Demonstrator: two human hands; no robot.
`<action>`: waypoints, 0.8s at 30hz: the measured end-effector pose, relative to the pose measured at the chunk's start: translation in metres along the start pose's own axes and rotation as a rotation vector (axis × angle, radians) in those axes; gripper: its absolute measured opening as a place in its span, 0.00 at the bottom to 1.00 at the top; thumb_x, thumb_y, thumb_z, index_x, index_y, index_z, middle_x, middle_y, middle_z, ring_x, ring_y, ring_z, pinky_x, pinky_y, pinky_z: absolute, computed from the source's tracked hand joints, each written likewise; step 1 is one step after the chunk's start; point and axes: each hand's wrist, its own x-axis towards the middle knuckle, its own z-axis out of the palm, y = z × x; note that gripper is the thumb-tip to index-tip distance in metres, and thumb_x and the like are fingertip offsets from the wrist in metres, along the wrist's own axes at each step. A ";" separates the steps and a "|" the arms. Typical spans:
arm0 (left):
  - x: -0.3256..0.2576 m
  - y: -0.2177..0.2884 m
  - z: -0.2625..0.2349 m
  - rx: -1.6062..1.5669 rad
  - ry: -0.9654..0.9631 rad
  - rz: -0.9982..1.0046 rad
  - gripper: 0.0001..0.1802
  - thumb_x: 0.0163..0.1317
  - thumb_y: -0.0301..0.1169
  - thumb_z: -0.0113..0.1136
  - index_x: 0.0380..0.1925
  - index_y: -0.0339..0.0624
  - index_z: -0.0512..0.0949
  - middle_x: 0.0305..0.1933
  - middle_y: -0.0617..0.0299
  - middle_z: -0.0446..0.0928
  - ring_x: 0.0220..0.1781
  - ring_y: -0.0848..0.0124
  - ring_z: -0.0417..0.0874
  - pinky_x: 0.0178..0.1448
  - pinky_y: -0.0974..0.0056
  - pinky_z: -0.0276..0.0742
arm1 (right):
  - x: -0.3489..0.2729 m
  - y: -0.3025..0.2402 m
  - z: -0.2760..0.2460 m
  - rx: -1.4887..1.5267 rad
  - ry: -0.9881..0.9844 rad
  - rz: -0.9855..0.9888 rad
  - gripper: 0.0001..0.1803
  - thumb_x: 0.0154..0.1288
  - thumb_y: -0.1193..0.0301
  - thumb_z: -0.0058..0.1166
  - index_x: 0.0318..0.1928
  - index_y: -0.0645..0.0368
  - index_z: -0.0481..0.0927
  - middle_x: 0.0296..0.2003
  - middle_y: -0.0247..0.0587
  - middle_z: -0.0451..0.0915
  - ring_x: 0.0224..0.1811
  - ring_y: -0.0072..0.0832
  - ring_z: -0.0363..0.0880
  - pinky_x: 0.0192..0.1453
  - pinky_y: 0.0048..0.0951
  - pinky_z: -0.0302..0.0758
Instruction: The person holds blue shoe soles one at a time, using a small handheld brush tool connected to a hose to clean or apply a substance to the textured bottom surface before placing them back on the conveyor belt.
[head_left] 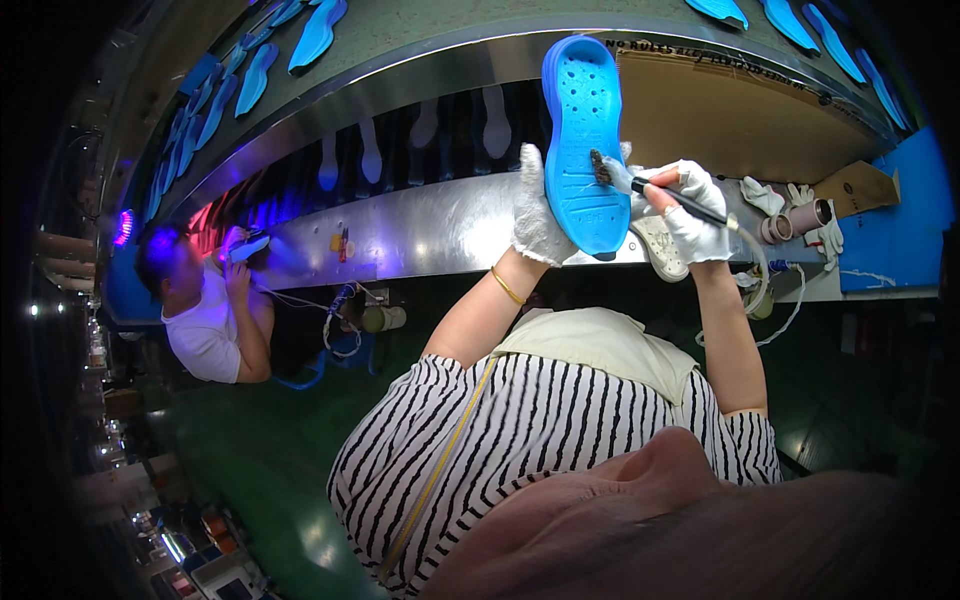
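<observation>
A bright blue shoe sole, dotted with small holes at its far end, is held up nearly upright. My gloved left hand grips its near left edge, with the thumb along the side and the other fingers mostly hidden behind. In my right hand, whose white glove leaves some fingertips bare, is a black-handled brush. Its dark bristles touch the middle of the sole's face, near the right edge. A pale hose runs from the brush's back end. Below the right hand, a whitish sole lies on the metal bench.
Beyond the metal bench, a green belt carries several blue soles. More soles stand in a dark recess under it. Cardboard, tape rolls and white gloves are at right. A co-worker sits at left, holding a blue piece.
</observation>
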 end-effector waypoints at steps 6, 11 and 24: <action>0.022 0.008 -0.013 0.016 -0.030 0.075 0.54 0.51 0.74 0.39 0.67 0.42 0.53 0.65 0.48 0.62 0.64 0.50 0.66 0.67 0.45 0.62 | -0.020 -0.004 0.023 0.002 -0.143 -0.061 0.06 0.54 0.81 0.59 0.31 0.63 0.75 0.29 0.40 0.77 0.27 0.24 0.77 0.34 0.23 0.74; 0.018 0.013 -0.008 0.224 -0.075 0.186 0.55 0.52 0.73 0.39 0.68 0.42 0.51 0.68 0.49 0.58 0.67 0.52 0.62 0.72 0.46 0.54 | -0.019 -0.001 0.023 0.094 -0.071 -0.007 0.06 0.54 0.82 0.58 0.32 0.62 0.75 0.29 0.41 0.77 0.28 0.24 0.77 0.34 0.24 0.74; 0.024 0.029 -0.005 0.171 -0.071 0.084 0.51 0.55 0.69 0.42 0.67 0.39 0.52 0.66 0.43 0.60 0.66 0.47 0.64 0.71 0.46 0.57 | -0.009 -0.006 0.015 -0.121 -0.259 -0.132 0.06 0.54 0.83 0.58 0.32 0.62 0.77 0.34 0.40 0.78 0.33 0.23 0.77 0.42 0.24 0.75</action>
